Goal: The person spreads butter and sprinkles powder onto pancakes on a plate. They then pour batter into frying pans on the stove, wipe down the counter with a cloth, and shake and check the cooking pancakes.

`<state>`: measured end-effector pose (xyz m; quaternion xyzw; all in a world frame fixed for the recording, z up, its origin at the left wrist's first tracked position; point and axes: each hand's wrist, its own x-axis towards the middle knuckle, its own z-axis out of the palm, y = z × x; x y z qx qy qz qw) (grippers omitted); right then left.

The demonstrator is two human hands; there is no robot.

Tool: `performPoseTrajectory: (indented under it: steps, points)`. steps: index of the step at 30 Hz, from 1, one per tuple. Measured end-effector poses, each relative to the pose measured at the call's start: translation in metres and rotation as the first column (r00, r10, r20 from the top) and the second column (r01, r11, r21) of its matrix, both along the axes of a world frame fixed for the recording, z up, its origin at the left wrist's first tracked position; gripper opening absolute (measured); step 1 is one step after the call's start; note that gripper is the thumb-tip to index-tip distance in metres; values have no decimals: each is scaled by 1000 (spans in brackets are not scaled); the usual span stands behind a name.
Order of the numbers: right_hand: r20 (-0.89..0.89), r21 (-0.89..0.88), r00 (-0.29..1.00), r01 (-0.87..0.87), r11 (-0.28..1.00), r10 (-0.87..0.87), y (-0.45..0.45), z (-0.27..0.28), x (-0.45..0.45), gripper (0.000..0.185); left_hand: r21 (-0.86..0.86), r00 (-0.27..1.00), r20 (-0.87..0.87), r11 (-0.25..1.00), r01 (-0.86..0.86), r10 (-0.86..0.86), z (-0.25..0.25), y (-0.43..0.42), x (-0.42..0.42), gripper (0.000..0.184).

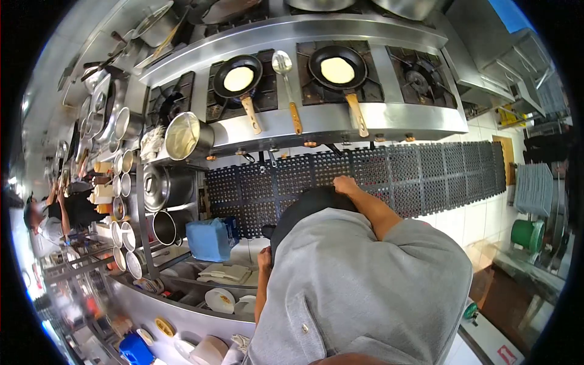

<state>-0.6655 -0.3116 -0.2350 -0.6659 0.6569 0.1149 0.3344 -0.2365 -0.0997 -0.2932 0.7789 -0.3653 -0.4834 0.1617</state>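
Note:
My right hand (345, 185) hangs in front of the stove with curled fingers, and no object shows in it. Lower down at my left side, my left hand (264, 260) is also curled, partly hidden, apparently around nothing. Ahead on the stove (401, 118), a left frying pan (253, 85) holds a pale round pancake (238, 78). A second pancake (337, 70) lies in the right frying pan (360, 80). Both pans' wooden handles point towards me. Between them rests a large metal spoon (283, 64) with a wooden handle. Neither hand touches these things.
A tilted metal pot (207, 137) sits at the stove's left front corner. Pots hang along the left rack, above a blue bundle (208, 239). Black perforated matting (420, 176) covers the floor. Another person (52, 222) stands far left. Grey stacked trays (534, 188) stand right.

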Motion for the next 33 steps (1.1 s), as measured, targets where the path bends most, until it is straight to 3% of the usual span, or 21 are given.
performPoseTrajectory:
  steps: [2,4,5,6,7,10,12,14,15,17,19,21,23,25,26,27,28,29,30,32,33]
  points:
    - [8,6,998,-60,998,60,3,-5,-6,24,31,979,-152,991,-131,134,1,-2,-1,33]
    - [14,285,996,-93,954,92,2,-24,-11,21,58,974,-144,984,-168,175,33,-13,-13,32]
    - [16,292,996,-91,952,90,5,-22,-13,21,60,973,-139,982,-177,184,48,-19,-18,33]
    - [-2,263,999,-48,964,50,9,-18,-15,20,63,972,-134,980,-188,195,57,-19,-22,33]
    - [-18,233,1000,-6,972,11,13,-14,-15,19,43,998,-29,997,-57,58,18,-7,-7,35]
    - [76,235,997,-30,971,13,19,-25,-18,23,-101,996,-88,995,-11,2,6,3,-1,36]
    - [94,207,994,-74,976,56,22,-40,-20,22,-74,999,-40,997,-8,5,27,-3,-9,36]
    - [111,173,989,-117,978,99,21,-53,-21,22,1,931,-308,978,-207,197,46,-9,-14,36]
    - [101,205,991,-105,973,86,18,-57,-19,22,62,915,-304,964,-258,265,55,-13,-20,35]
    - [92,240,993,-95,966,75,14,-76,-18,22,45,933,-272,972,-231,234,58,-13,-23,35]
    - [66,164,992,-113,980,103,11,-99,-16,20,26,949,-240,979,-203,204,55,-10,-23,35]
    - [71,131,994,-87,988,78,7,-56,-10,19,3,994,-78,997,-76,76,39,-5,-18,35]
    - [78,101,996,-56,993,48,1,-37,-9,18,6,993,-78,996,-86,86,42,-4,-20,36]
    - [299,119,954,-76,990,37,-12,-43,-21,19,10,992,-79,996,-93,94,50,-7,-23,36]
    - [356,-108,933,-18,994,56,-12,-33,-34,18,-16,998,-57,999,-38,37,47,-4,-19,36]
    - [654,114,682,339,934,-327,-18,-20,-45,14,-40,999,-33,999,17,-19,48,-3,-17,36]
    - [706,305,352,632,712,-615,-26,25,-46,12,-37,999,-32,999,15,-16,35,1,-10,36]
    - [815,373,25,742,557,-579,-32,48,-54,12,-6,1000,-6,1000,-10,10,11,6,0,37]
    - [781,472,-157,782,407,-605,-49,61,-69,15,26,999,20,999,-36,36,-1,12,4,38]
    - [724,609,-409,758,236,-556,-80,103,-85,33,75,998,38,995,-61,58,8,2,-3,38]
    - [762,620,-424,698,359,-490,-87,133,-86,32,114,995,55,990,-85,79,12,-2,-8,39]
